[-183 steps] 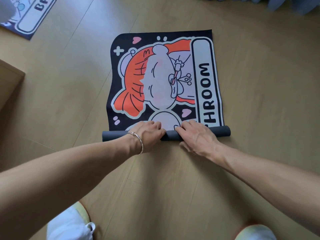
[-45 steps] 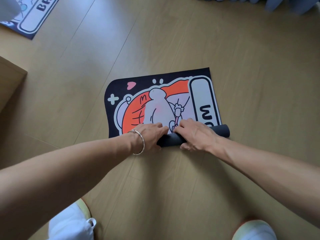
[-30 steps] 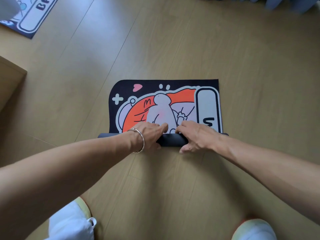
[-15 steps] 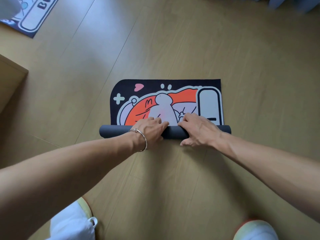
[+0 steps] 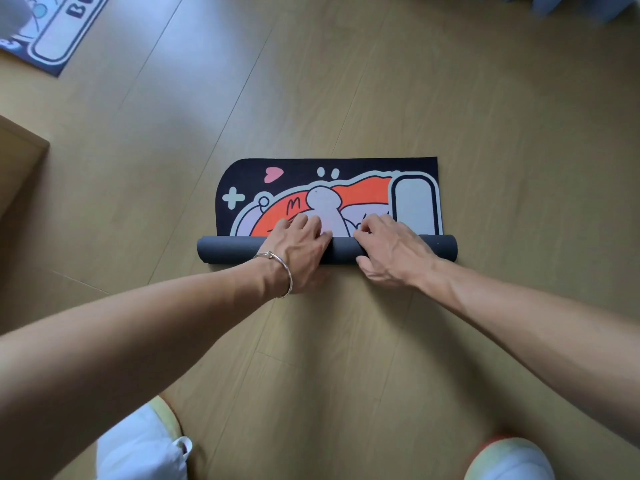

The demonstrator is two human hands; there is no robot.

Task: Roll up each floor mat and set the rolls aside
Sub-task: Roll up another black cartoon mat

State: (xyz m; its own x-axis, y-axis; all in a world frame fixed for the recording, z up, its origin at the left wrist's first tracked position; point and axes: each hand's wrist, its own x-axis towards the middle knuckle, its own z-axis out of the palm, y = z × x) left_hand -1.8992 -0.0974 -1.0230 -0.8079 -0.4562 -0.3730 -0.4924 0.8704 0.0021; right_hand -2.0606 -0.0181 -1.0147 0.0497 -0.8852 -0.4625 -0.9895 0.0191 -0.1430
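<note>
A black cartoon floor mat [image 5: 346, 188] with an orange figure lies on the wooden floor, most of it wound into a dark grey roll [image 5: 228, 250] along its near edge. My left hand [image 5: 298, 251], with a bracelet on the wrist, lies over the roll left of centre, fingers reaching onto the flat printed part. My right hand [image 5: 389, 252] lies over the roll right of centre, fingers curved over its top and thumb at its near side. Only a short strip of the mat is still flat beyond the roll.
A second printed mat [image 5: 52, 32] lies flat at the far left corner. A wooden furniture edge [image 5: 20, 147] juts in at the left. My two shoes [image 5: 142, 448] show at the bottom. Blue-grey fabric [image 5: 554, 5] hangs at the top right.
The roll has grown thicker and moved away from me over the mat. The flat printed part has shrunk; the lettering panel is now almost wound in. Both hands stayed on the roll.
</note>
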